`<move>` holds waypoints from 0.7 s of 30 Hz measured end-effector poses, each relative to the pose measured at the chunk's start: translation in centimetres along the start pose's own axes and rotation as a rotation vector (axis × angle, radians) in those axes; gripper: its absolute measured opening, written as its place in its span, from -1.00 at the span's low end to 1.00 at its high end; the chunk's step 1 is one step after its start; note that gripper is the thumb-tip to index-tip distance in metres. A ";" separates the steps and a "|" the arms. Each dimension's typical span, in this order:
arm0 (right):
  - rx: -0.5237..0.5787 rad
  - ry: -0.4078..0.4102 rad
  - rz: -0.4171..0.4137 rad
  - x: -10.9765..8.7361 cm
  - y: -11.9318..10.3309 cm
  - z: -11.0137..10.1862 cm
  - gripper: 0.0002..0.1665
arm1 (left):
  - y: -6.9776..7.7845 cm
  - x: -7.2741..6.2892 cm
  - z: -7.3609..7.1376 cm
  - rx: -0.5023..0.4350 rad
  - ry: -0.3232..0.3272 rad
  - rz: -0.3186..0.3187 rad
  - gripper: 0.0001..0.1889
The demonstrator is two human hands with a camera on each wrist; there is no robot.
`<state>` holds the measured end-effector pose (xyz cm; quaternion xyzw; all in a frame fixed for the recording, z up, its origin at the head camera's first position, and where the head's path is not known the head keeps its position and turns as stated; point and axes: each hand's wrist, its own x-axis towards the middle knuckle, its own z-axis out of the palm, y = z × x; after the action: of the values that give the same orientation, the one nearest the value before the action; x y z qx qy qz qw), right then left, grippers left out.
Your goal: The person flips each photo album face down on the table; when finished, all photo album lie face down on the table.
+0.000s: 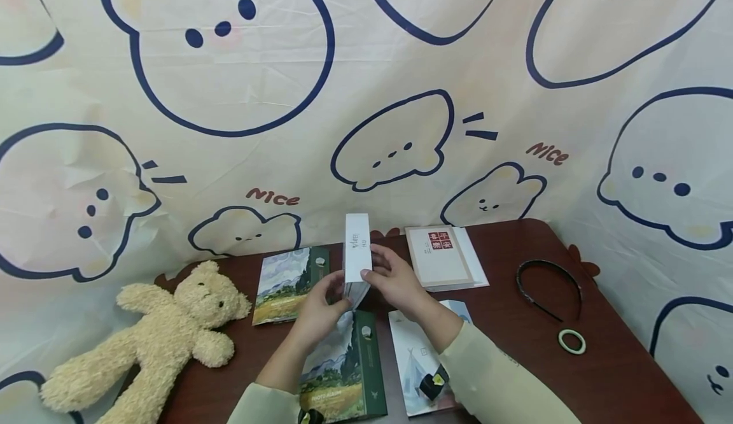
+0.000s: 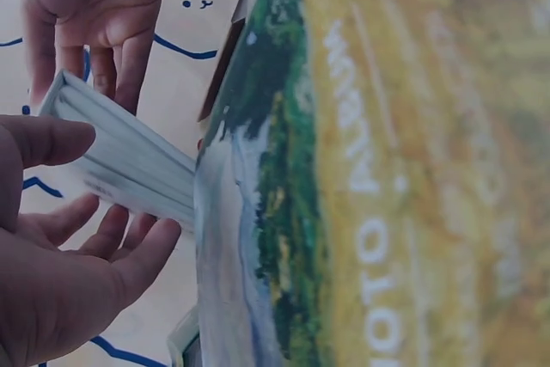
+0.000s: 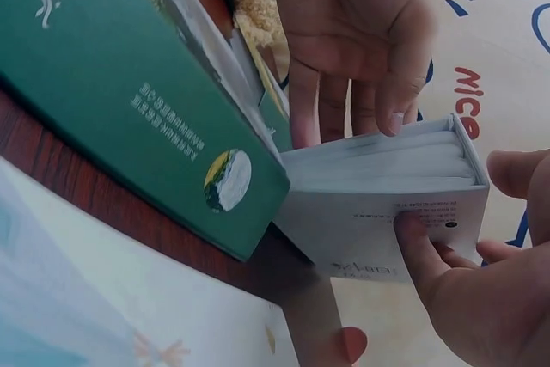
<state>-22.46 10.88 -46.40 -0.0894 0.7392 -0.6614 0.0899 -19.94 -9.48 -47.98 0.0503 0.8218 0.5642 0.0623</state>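
A thick white book (image 1: 356, 249) stands raised over the desk with its printed spine toward me in the head view. My left hand (image 1: 322, 309) grips its lower left side between thumb and fingers. At the right side, my right hand (image 1: 397, 282) holds it, thumb near the spine and fingers along the cover. Several pages show between the covers of the white book (image 3: 378, 212) in the right wrist view. Directly below lies a green photo album (image 1: 369, 360) with a painted landscape cover, partly hidden by my left arm.
A second landscape album (image 1: 283, 284) lies behind on the left, beside a plush bear (image 1: 166, 341). Right of centre are a cream book (image 1: 438, 258) and a pale blue-white book (image 1: 412, 367) under my right forearm. A black headband (image 1: 521, 277) and a pale green ring (image 1: 561, 342) lie farther right.
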 end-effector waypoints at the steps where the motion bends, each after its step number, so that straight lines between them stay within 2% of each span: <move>1: -0.008 0.004 -0.004 0.0 0.1 -0.1 -0.22 | -0.1 0.0 0.0 0.006 -0.008 -0.001 -0.40; 11: -0.091 0.078 0.049 -0.4 0.9 -1.3 -0.24 | -0.9 -0.2 0.2 0.077 -0.087 -0.003 -0.45; 17: -0.125 0.107 0.066 -0.4 1.8 -2.1 -0.24 | -0.9 -0.2 0.5 0.147 -0.079 -0.006 -0.52; 21: -0.139 0.129 0.081 -0.4 2.3 -2.6 -0.23 | -0.9 -0.2 0.6 0.159 -0.075 -0.001 -0.52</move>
<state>-22.79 13.69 -48.37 -0.0229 0.7906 -0.6087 0.0622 -19.67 -9.28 -49.03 0.0756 0.8611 0.4948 0.0892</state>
